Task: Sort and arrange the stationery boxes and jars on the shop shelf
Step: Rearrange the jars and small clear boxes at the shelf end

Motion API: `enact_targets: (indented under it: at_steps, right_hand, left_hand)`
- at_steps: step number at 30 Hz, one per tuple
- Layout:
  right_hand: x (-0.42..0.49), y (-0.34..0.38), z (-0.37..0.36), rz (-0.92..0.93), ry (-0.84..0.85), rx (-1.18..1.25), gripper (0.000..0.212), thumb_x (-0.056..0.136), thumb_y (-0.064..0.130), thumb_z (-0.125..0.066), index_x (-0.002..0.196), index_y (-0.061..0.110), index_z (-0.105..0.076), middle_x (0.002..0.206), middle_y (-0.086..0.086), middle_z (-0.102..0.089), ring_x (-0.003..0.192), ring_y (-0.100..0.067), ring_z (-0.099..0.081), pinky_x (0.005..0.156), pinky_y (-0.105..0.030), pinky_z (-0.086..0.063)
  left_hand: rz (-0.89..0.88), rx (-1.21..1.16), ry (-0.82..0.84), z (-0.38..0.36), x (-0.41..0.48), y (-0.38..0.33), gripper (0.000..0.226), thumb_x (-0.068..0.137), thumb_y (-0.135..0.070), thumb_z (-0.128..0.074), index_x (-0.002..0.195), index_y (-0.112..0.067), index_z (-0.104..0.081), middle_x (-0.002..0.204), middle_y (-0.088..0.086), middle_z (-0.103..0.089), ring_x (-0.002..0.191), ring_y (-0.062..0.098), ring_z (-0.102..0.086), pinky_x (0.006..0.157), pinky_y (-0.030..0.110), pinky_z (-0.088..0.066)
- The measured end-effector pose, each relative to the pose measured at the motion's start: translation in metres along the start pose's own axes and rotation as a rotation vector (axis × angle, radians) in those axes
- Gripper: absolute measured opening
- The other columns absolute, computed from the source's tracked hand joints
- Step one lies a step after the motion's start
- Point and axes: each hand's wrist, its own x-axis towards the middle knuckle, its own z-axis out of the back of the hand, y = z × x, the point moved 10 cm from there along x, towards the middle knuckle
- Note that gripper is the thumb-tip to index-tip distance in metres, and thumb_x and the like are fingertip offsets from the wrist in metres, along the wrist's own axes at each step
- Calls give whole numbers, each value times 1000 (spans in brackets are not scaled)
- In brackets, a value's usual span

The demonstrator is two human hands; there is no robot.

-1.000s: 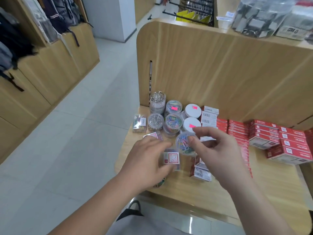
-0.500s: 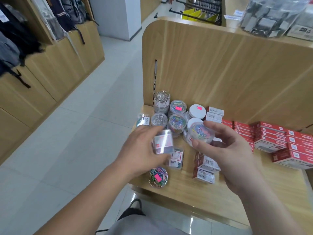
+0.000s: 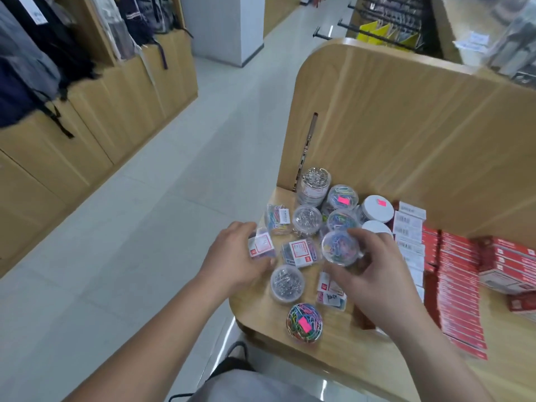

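Observation:
My left hand [image 3: 232, 256] grips a small clear box with a red-and-white label [image 3: 261, 244] near the shelf's left edge. In my right hand [image 3: 374, 274] is a round clear jar of coloured paper clips [image 3: 340, 247], held above the wooden shelf [image 3: 342, 361]. On the shelf lie another labelled clear box [image 3: 300, 252], a jar of silver clips [image 3: 287, 282], a jar of coloured clips with a pink sticker [image 3: 304, 322] and a flat labelled box [image 3: 330, 293] partly under my right hand. Behind them stand several more jars [image 3: 314, 184] and white-lidded tubs [image 3: 377, 208].
Rows of red stationery boxes [image 3: 461, 274] fill the shelf's right side, with white barcode boxes [image 3: 409, 224] beside the tubs. A tall wooden back panel [image 3: 406, 126] rises behind. The aisle floor [image 3: 145, 227] lies left, with bags hanging over wooden cabinets [image 3: 87, 105].
Both hands lowered toward the shelf. My left hand carried its labelled box left and down to the shelf edge; my right hand brought the coloured-clip jar down and left.

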Motion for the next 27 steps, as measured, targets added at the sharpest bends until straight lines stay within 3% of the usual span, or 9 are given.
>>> enact_targets:
  at_steps: [3, 6, 9, 11, 13, 15, 22, 24, 27]
  right_hand:
    - [1, -7, 5, -19, -9, 44, 64, 72, 34, -91, 128, 27, -61, 108, 15, -52, 85, 5, -59, 73, -10, -45]
    - [-3, -11, 15, -25, -33, 80, 56, 69, 34, -93, 118, 29, -65, 104, 13, -57, 87, 6, -58, 71, -3, -43]
    - [-9, -17, 28, -26, -86, 103, 53, 67, 37, -92, 113, 35, -64, 101, 13, -59, 88, 2, -58, 71, -9, -42]
    - [-13, -24, 37, -33, -119, 150, 52, 67, 34, -92, 112, 33, -65, 103, 12, -61, 83, -3, -60, 72, -19, -48]
    - [-19, -32, 47, -52, -132, 189, 52, 67, 29, -92, 113, 32, -66, 106, 9, -64, 79, -6, -63, 67, -20, -50]
    - [-24, -40, 56, -60, -136, 202, 52, 67, 26, -92, 112, 32, -67, 107, 8, -66, 77, -7, -63, 62, -13, -47]
    - [-34, -52, 67, -85, -131, 241, 55, 66, 24, -94, 112, 33, -66, 108, 8, -66, 76, -7, -63, 62, -11, -45]
    - [-33, -49, 65, -77, -124, 208, 53, 67, 27, -93, 112, 34, -65, 107, 10, -65, 77, -7, -62, 64, -13, -47]
    - [-30, -42, 57, -63, -92, 118, 54, 69, 32, -87, 119, 29, -65, 110, 9, -65, 79, -5, -63, 70, -21, -50]
  left_hand:
    - [-34, -38, -31, 5, -8, 0, 45, 85, -36, -80, 121, -12, -65, 121, 4, -62, 111, 23, -61, 88, 34, -50]
    - [-180, 24, -204, 18, -35, -22, 40, 89, -36, -74, 124, -18, -66, 128, 0, -62, 117, 22, -55, 92, 31, -45]
    - [-437, 22, -34, -19, -57, -78, 29, 88, -48, -64, 105, -24, -67, 106, -8, -65, 106, 15, -53, 92, 35, -50]
    - [-570, 96, 115, -58, -61, -107, 35, 85, -55, -63, 95, -21, -68, 98, -8, -66, 113, 19, -54, 99, 42, -47]
    - [-585, 203, 194, -82, -53, -118, 47, 80, -60, -66, 110, -24, -71, 115, -10, -70, 141, 19, -41, 120, 47, -28]
    - [-560, 280, 242, -92, -42, -120, 58, 76, -61, -73, 126, -31, -68, 132, -14, -66, 151, 16, -27, 127, 47, -12]
    - [-595, 359, 218, -100, -31, -132, 66, 67, -46, -84, 129, -35, -64, 127, -13, -61, 136, 13, -39, 127, 40, 0]
    - [-587, 275, 183, -95, -32, -132, 64, 64, -45, -84, 124, -31, -66, 115, -11, -62, 126, 14, -46, 128, 43, -7]
    - [-567, 56, 80, -65, -40, -131, 62, 64, -46, -81, 122, -29, -67, 111, -10, -57, 110, 14, -55, 108, 45, -42]
